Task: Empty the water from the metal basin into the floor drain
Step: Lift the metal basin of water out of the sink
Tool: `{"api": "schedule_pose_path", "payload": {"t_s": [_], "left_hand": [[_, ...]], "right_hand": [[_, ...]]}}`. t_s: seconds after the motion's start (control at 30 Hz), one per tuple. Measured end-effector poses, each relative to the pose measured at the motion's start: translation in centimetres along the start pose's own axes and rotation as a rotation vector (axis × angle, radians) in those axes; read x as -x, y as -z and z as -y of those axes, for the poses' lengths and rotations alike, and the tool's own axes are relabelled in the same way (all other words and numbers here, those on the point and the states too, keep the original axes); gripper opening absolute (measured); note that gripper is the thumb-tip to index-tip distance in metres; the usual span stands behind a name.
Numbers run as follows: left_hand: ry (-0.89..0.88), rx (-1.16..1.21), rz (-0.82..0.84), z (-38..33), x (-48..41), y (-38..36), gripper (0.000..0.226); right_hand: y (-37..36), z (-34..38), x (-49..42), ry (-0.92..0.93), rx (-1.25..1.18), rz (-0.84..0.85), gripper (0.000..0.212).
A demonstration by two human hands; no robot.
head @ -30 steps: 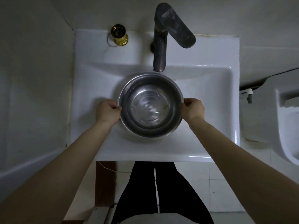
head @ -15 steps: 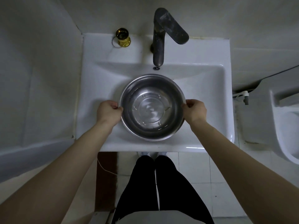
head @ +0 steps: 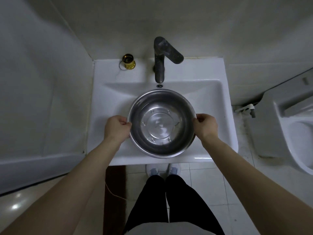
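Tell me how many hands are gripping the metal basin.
2: the left hand grips the metal basin at its left rim, the right hand at its right rim.

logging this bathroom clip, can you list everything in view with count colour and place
metal basin: one, silver, holding water, over the sink bowl
sink: one, white, centre
faucet: one, dark grey, back of sink
small jar: one, gold, back left sink ledge
toilet: one, white, right edge
floor tiles: many, white, below sink
shoes: two, white, under sink edge
legs: two, black trousers
left hand: gripping basin's left rim
right hand: gripping basin's right rim
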State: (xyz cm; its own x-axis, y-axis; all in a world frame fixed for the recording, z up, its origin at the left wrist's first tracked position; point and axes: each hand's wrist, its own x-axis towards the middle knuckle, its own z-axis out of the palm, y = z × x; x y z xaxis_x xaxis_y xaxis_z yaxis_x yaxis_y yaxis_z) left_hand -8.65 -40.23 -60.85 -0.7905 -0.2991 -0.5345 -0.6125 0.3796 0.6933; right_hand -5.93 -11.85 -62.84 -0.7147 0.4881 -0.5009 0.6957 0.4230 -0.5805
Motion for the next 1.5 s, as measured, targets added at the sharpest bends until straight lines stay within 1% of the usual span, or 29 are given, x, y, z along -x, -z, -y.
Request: {"api": "schedule_pose_path", "payload": {"t_s": [0.17, 0.37, 0.47, 0.63, 0.8, 1.03, 1.1, 1.2, 1.5], "left_hand": [[-0.026, -0.025, 0.025, -1.0, 1.0, -0.2, 0.03], [-0.065, -0.028, 0.073, -2.4, 1.9, -0.6, 0.024], [-0.089, -0.034, 0.083, -3.1, 2.2, -0.9, 0.022], [-0.109, -0.021, 0.104, -4.3, 2.9, -0.9, 0.022], [-0.141, -0.016, 0.094, -5.7, 3.6, -0.6, 0.02], [-0.163, -0.003, 0.088, -7.3, 4.5, 0.1, 0.018], [-0.183, 0.001, 0.094, -7.8, 4.9, 0.3, 0.015], [-0.221, -0.012, 0.099, -8.7, 5.4, 0.6, 0.004], [-0.305, 0.007, 0.112, -11.9, 7.5, 1.5, 0.002]], "right_hand": [[1.0, -0.1, 0.6, -0.008, -0.031, -0.017, 0.022], [2.7, 0.1, 0.8, -0.018, -0.07, -0.037, 0.024], [3.7, 0.4, 0.9, -0.002, -0.058, -0.073, 0.02], [5.1, 0.4, 1.6, 0.001, -0.096, -0.108, 0.02], [6.3, 0.9, 2.6, 0.008, -0.155, -0.132, 0.017], [8.2, 1.9, 4.1, 0.041, -0.193, -0.158, 0.022], [8.7, 2.2, 4.5, 0.059, -0.193, -0.168, 0.022], [9.5, 2.6, 5.1, 0.07, -0.215, -0.195, 0.021], [11.9, 3.3, 6.3, 0.087, -0.31, -0.253, 0.02]]}}
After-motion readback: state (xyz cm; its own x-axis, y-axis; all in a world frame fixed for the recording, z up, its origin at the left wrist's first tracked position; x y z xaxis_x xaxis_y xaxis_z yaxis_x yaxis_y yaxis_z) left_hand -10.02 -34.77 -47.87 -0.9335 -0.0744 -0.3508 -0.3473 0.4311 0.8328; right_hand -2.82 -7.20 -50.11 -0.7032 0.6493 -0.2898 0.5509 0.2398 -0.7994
